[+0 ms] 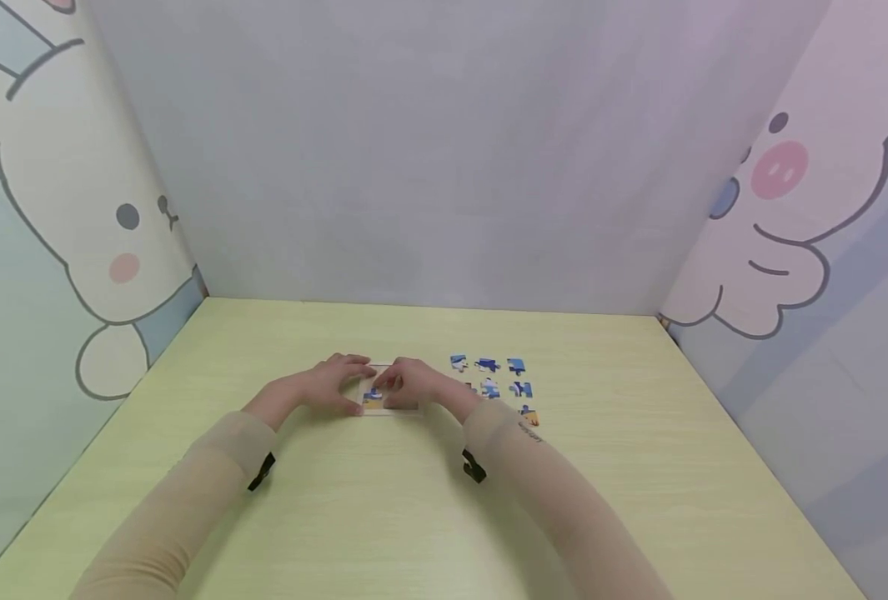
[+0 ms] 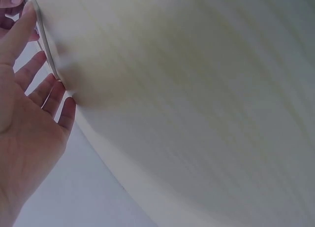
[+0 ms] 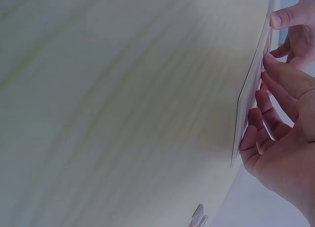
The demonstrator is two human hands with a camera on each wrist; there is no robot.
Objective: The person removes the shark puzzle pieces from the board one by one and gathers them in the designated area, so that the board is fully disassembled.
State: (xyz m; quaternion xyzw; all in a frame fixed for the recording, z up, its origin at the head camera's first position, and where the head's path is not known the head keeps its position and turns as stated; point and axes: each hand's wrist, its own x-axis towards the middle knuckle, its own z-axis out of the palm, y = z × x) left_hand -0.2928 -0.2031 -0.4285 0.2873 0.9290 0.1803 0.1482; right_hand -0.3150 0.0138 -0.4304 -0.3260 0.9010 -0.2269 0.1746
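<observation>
A shallow, pale puzzle tray (image 1: 391, 412) lies on the table between both hands. At its left side, a blue-and-yellow jigsaw piece (image 1: 372, 402) shows below the right fingertips. My left hand (image 1: 331, 385) touches the tray's left side, thumb near its front corner and fingers towards the back edge. In the left wrist view the left fingers (image 2: 37, 64) are spread and fairly straight. My right hand (image 1: 417, 383) reaches over the tray with bent fingers, thumb and index close together in the right wrist view. Whether a piece sits between them is hidden.
Several loose jigsaw pieces (image 1: 490, 388) lie in rows right of the tray, partly covered by the right sleeve (image 1: 504, 429). The light wooden table (image 1: 368, 517) ends at a plain backdrop (image 1: 428, 167), with cartoon-printed curtains (image 1: 61, 208) at the sides.
</observation>
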